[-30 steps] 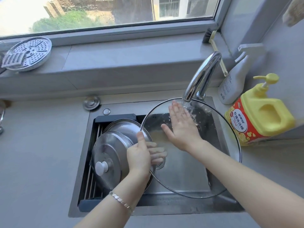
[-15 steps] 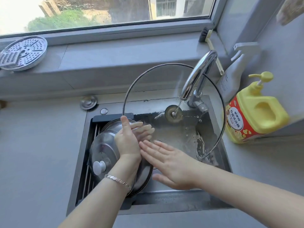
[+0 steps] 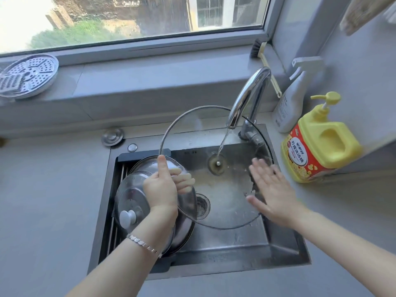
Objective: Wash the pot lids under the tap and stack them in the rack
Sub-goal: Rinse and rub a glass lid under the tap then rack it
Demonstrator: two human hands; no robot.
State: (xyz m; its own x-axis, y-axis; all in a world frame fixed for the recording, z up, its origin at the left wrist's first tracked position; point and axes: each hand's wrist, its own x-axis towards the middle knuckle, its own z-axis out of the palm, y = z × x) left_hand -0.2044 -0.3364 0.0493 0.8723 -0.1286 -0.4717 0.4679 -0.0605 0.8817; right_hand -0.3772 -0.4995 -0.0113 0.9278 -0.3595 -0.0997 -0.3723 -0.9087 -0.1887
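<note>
Water runs from the tap in a thin stream onto the knob at the centre of a large glass lid, which is held tilted over the sink. The left hand grips the lid at its left rim, thumb up along the near face and fingers curled behind the glass. The right hand is open and flat, fingers spread, lying against the lid's right side near the rim (whether the palm actually presses the glass cannot be told).

Two steel lids lean in the rack that sits along the sink's left edge; the nearer one shows a white knob, and the glass lid's lower left rim overlaps them.

On the counter at the sink's right edge stands a yellow soap bottle with a pump, and just behind it, toward the back right corner, a white spray bottle. A brush leans in the corner of the window sill. At the sill's far left lies a perforated steamer plate. A bracelet circles the left wrist.
</note>
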